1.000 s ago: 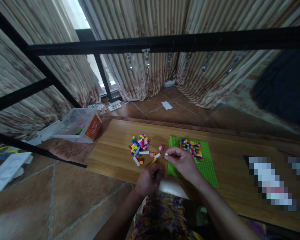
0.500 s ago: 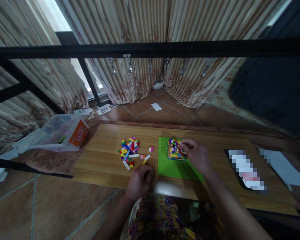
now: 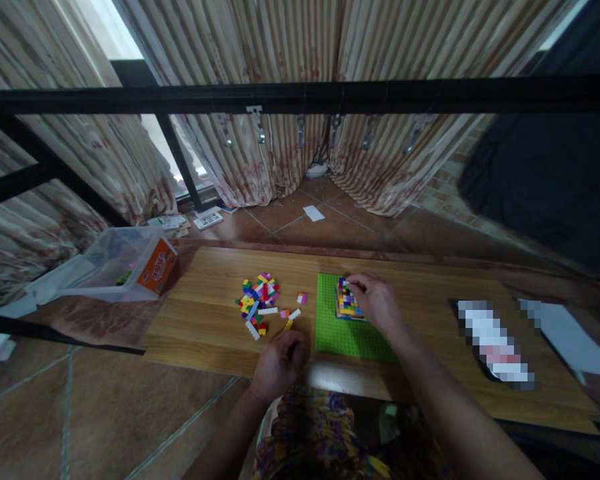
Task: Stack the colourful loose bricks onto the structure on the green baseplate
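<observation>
A green baseplate (image 3: 330,339) lies on the wooden table, bearing a block of many-coloured toy bricks (image 3: 347,308). Over the right part of that block is my right hand (image 3: 377,303), thumb and fingertips pinched at its top; whatever they hold is too small to make out. My left hand (image 3: 281,360) rests curled at the table's near edge, left of the baseplate, its fingers closed and their contents hidden. Just beyond its knuckles lie a yellow brick (image 3: 289,325) and a white brick (image 3: 295,314). Farther left is a loose pile of mixed bricks (image 3: 260,293).
A clear plastic bin (image 3: 115,267) with an orange label stands left of the table (image 3: 195,333). On the right are a dark-edged, blurred-out object (image 3: 493,343) and a white sheet (image 3: 575,337). A black metal bar (image 3: 300,99) crosses in front of striped curtains.
My right hand has shifted left across the top of the brick block, covering more of it. My left hand and the loose bricks stay where they were.
</observation>
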A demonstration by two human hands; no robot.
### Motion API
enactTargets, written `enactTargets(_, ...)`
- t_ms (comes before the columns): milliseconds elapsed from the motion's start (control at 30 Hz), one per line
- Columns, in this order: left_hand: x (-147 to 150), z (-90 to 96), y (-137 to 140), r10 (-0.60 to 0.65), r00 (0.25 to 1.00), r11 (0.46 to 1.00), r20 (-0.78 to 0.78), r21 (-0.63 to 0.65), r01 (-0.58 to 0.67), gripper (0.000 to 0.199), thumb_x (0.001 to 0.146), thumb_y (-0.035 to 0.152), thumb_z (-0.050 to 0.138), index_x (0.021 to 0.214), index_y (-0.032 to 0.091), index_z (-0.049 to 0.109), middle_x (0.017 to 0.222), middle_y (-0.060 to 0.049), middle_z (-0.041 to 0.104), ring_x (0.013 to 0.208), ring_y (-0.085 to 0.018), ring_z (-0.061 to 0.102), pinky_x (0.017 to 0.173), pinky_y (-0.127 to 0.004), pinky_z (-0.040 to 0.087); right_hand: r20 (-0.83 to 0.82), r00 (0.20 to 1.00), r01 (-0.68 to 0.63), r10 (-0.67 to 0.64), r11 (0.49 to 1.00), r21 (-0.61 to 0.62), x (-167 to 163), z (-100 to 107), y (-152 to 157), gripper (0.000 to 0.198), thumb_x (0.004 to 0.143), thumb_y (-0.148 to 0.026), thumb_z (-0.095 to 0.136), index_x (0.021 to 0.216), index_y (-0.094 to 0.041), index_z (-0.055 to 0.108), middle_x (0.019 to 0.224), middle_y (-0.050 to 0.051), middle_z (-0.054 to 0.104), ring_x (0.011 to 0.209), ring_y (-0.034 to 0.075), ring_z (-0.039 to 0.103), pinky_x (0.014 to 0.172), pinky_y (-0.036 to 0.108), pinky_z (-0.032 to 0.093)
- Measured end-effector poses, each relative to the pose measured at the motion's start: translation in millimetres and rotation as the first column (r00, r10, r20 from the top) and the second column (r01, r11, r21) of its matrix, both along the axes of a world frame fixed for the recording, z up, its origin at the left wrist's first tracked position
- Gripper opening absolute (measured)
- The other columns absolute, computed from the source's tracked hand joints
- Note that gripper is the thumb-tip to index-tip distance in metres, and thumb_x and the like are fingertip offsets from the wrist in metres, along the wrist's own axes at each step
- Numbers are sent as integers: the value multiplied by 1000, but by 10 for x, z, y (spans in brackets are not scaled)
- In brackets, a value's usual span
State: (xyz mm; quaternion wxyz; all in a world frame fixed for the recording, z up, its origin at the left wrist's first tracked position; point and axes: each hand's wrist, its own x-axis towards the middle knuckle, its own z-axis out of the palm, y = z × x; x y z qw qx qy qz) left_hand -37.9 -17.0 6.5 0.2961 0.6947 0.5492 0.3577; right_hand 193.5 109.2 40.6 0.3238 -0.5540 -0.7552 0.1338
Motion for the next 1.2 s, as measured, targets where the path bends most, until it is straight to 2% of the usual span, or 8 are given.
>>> enactTargets(200, 3, -13, -6, 2, 1000, 1000, -5, 13, -2, 13, 90, 21, 48, 83, 19, 58, 77, -3, 63, 74, -15, 60, 68, -25, 45, -91, 995, 38, -38, 999, -10, 2, -41, 0, 16, 83, -27, 55, 85, -21, 69, 87, 5, 72, 79, 20, 65, 77, 33, 48)
enactTargets(367, 16, -3, 0, 5, 1000, 1000, -9, 26, -5, 14, 90, 20, 47, 81, 18, 58, 75, -3, 62, 72, -14, 60, 66, -24, 45, -223, 969, 101, -110, 994, -50, 61, -65, -29, 23, 83, -37, 55, 90, -20, 70, 89, 6, 73, 77, 19, 66, 76, 33, 50)
enactTargets(467, 18, 1, 1, 5, 1000, 1000, -3, 29, -5, 12, 89, 19, 48, 82, 18, 58, 76, -3, 63, 73, -15, 61, 67, -24, 46, -199, 963, 180, -180, 984, -15, 68, -37, -4, 30, 85, -41, 52, 92, -19, 71, 94, 8, 73, 86, 22, 65, 81, 35, 49)
enactTargets(600, 16, 1, -4, 0, 1000, 1000, -6, 13, 1, 12, 89, 19, 48, 83, 19, 58, 77, -2, 63, 74, -14, 61, 68, -24, 46, -86, 983, 157, -161, 987, -42, 24, -26, 97, 35, 89, -43, 46, 94, -19, 71, 99, 11, 72, 94, 24, 64, 86, 37, 46)
enactTargets(700, 14, -4, -5, 7, 1000, 1000, -13, 18, -7, 12, 89, 20, 48, 83, 19, 59, 77, -3, 64, 74, -15, 62, 68, -24, 46, -9, 991, 129, -131, 984, -125, -13, -33, 153, 35, 91, -43, 44, 91, -20, 71, 96, 10, 73, 91, 23, 64, 83, 34, 45)
enactTargets(867, 9, -39, 0, 9, 999, 999, -31, 37, -7, 12, 89, 20, 49, 85, 19, 60, 78, -4, 65, 77, -16, 63, 69, -25, 47, 38, 991, 133, -127, 957, -260, -34, -8, 151, 39, 91, -44, 42, 83, -20, 72, 79, 7, 72, 75, 20, 65, 68, 28, 42)
enactTargets(1033, 7, -43, 9, 6, 1000, 999, -31, 45, -5, 11, 88, 21, 50, 87, 19, 60, 80, -4, 66, 78, -17, 63, 71, -27, 48, 4, 992, 123, -127, 951, -284, -43, 16, 133, 40, 90, -45, 44, 80, -19, 72, 71, 4, 70, 68, 19, 63, 62, 26, 39)
enactTargets(1200, 7, -12, 8, -6, 999, 999, -32, 43, 7, 11, 88, 19, 50, 87, 19, 61, 82, -4, 67, 79, -16, 63, 72, -26, 48, -15, 989, 136, -145, 954, -268, -54, -27, 129, 38, 89, -46, 47, 81, -19, 73, 74, 4, 72, 69, 18, 63, 63, 26, 40)
